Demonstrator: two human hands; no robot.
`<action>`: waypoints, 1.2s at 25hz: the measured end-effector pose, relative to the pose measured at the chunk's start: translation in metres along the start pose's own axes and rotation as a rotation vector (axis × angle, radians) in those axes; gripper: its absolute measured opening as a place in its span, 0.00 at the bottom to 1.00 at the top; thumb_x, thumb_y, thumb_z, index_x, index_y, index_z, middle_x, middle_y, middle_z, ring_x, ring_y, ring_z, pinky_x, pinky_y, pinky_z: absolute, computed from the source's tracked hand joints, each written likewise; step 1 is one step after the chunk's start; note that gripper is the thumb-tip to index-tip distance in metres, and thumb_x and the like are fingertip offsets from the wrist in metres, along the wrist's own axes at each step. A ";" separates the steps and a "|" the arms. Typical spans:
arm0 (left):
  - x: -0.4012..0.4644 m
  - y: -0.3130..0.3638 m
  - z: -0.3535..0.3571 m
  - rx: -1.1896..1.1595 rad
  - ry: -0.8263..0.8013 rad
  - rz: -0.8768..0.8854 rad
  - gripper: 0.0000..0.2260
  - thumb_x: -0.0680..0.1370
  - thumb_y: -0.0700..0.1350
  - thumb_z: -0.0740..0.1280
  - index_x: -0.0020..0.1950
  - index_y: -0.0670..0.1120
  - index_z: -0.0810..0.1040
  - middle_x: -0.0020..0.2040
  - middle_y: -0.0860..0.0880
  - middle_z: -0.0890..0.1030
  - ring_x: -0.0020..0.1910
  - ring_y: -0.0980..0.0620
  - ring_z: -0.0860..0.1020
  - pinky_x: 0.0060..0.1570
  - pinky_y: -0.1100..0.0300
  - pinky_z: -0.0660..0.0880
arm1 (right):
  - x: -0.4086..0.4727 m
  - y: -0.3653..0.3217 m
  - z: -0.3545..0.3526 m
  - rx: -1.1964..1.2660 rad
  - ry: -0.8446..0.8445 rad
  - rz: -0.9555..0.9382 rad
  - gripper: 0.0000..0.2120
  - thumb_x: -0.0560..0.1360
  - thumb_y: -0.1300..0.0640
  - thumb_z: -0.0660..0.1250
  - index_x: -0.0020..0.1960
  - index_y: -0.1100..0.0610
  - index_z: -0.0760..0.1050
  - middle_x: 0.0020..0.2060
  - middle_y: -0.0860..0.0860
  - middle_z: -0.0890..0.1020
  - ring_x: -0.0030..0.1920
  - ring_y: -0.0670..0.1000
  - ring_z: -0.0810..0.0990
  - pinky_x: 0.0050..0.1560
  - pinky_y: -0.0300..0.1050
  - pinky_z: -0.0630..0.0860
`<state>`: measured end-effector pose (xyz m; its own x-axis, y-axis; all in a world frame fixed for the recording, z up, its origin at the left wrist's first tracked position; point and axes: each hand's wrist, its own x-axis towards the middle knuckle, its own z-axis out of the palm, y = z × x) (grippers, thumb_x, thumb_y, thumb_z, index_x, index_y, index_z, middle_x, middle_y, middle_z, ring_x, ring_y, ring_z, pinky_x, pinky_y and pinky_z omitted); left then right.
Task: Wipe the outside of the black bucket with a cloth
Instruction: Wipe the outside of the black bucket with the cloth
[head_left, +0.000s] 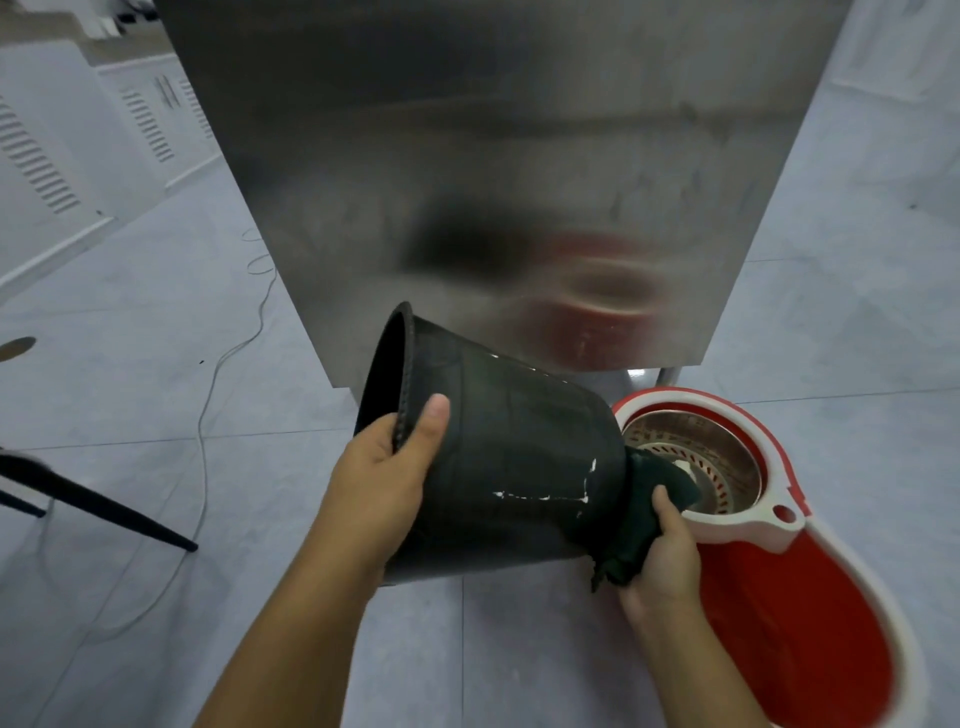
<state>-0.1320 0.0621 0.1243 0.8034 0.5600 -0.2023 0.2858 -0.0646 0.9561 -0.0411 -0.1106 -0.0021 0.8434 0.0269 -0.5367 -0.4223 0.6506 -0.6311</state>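
Observation:
The black bucket (509, 457) is held off the floor on its side, its open mouth facing left and its base pointing right. White streaks mark its lower wall near the base. My left hand (382, 483) grips the rim, thumb on the outside wall and fingers inside. My right hand (662, 558) holds a bunched dark green cloth (641, 519) pressed against the bucket's base end.
A red and white spin mop bucket (779, 571) with a metal spinner basket stands on the tiled floor at the right, just under the cloth. A tall stainless steel cabinet (493, 171) rises straight ahead. A thin cable (208, 395) and a dark chair leg (98, 506) lie at the left.

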 end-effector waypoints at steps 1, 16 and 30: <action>0.003 -0.001 0.008 -0.020 0.127 0.000 0.20 0.74 0.64 0.60 0.52 0.51 0.81 0.47 0.51 0.84 0.48 0.52 0.81 0.42 0.59 0.76 | -0.002 0.003 0.003 -0.028 -0.018 -0.039 0.10 0.82 0.50 0.59 0.54 0.51 0.78 0.54 0.54 0.83 0.58 0.57 0.80 0.54 0.54 0.77; 0.000 -0.002 0.019 0.025 0.270 0.109 0.14 0.80 0.55 0.56 0.39 0.55 0.74 0.41 0.54 0.79 0.42 0.57 0.76 0.37 0.61 0.73 | -0.001 0.023 0.029 -0.805 -0.344 -0.861 0.22 0.80 0.49 0.58 0.72 0.36 0.64 0.70 0.44 0.73 0.73 0.47 0.68 0.75 0.55 0.63; -0.005 -0.001 0.004 0.139 0.155 0.206 0.13 0.79 0.56 0.57 0.39 0.55 0.76 0.42 0.53 0.81 0.42 0.56 0.78 0.37 0.64 0.73 | -0.005 0.006 0.039 -0.811 -0.115 -0.552 0.20 0.81 0.45 0.55 0.71 0.47 0.67 0.68 0.51 0.75 0.71 0.56 0.70 0.72 0.56 0.63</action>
<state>-0.1341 0.0558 0.1236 0.7658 0.6420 0.0378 0.2026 -0.2966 0.9333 -0.0349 -0.0776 0.0185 0.9995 -0.0222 -0.0208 -0.0234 -0.1220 -0.9923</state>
